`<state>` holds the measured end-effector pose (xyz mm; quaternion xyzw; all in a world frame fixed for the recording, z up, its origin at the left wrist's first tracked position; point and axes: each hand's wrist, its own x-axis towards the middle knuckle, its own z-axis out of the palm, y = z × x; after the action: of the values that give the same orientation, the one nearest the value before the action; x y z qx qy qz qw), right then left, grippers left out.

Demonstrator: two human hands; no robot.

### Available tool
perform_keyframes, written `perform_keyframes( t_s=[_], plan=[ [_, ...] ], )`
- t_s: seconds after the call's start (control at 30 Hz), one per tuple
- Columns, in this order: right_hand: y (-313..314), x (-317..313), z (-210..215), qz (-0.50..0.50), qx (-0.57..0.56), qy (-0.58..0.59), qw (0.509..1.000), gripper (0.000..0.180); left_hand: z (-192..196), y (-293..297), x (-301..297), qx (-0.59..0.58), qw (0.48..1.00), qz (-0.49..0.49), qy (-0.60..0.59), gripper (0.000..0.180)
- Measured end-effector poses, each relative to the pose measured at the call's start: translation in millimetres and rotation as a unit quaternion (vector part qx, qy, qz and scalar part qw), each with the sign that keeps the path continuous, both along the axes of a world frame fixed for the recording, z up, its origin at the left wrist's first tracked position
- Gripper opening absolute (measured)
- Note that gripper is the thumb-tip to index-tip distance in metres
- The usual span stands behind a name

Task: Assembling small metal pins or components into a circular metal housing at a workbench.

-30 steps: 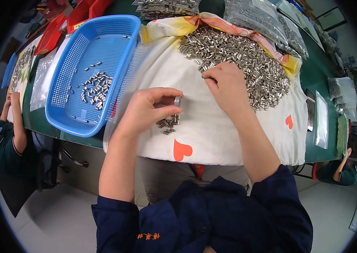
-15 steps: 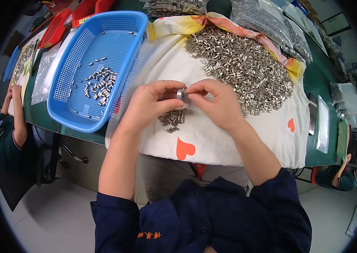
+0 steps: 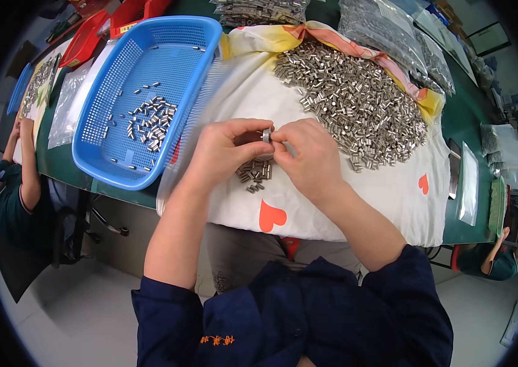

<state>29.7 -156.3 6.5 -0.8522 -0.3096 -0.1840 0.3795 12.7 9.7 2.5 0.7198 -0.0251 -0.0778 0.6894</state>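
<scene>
Between the thumb and fingers of my left hand [image 3: 219, 153] is a small round metal ring-shaped piece [image 3: 266, 136], held on edge above the cloth. The fingers of my right hand [image 3: 311, 156] are pinched together against the right face of that piece; whatever they hold there is hidden. Below both hands a small group of short metal pins [image 3: 255, 174] lies on the white cloth [image 3: 357, 217]. A large heap of similar shiny metal pins [image 3: 357, 101] spreads beyond my right hand.
A blue plastic basket [image 3: 81, 137] with scattered pins stands at the left. Clear bags of metal parts [image 3: 375, 30] lie at the back, near red bins [image 3: 91, 40]. A person [image 3: 11, 189] works at the left, another [image 3: 497, 260] at the far right.
My right hand has closed in on the metal ring-shaped piece, its fingers now more curled against it. The piece is turned more edge-on. The whole view has shifted slightly.
</scene>
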Motion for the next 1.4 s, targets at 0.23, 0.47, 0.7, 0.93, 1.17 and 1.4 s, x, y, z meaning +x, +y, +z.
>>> perform_keyframes(
  t_s=[0.23, 0.47, 0.7, 0.93, 1.17, 1.4],
  plan=[
    [-17, 11, 11, 0.044, 0.138, 0.408, 0.901, 0.008, 8, 0, 1, -0.033, 0.998, -0.018, 0.042, 0.032],
    [-23, 24, 7, 0.066, 0.107, 0.408, 0.904, 0.009, 2, 1, 0, 0.001, 0.999, -0.044, 0.023, 0.033],
    [-38, 46, -4, -0.103, -0.126, 0.009, 0.987, 0.008, 8, 0, 0, 0.041, 0.997, -0.059, 0.025, 0.031],
    [-39, 43, -2, -0.128, -0.202, -0.007, 0.971, 0.005, 6, 0, 1, 0.015, 0.998, -0.053, 0.030, 0.029],
    [-28, 31, 4, -0.045, -0.099, 0.042, 0.993, 0.005, 2, 2, 1, -0.018, 0.999, -0.038, 0.028, 0.031],
    [-13, 8, 4, 0.050, 0.118, 0.278, 0.952, 0.010, 1, 2, 3, -0.054, 0.997, -0.031, 0.037, 0.034]
  ],
)
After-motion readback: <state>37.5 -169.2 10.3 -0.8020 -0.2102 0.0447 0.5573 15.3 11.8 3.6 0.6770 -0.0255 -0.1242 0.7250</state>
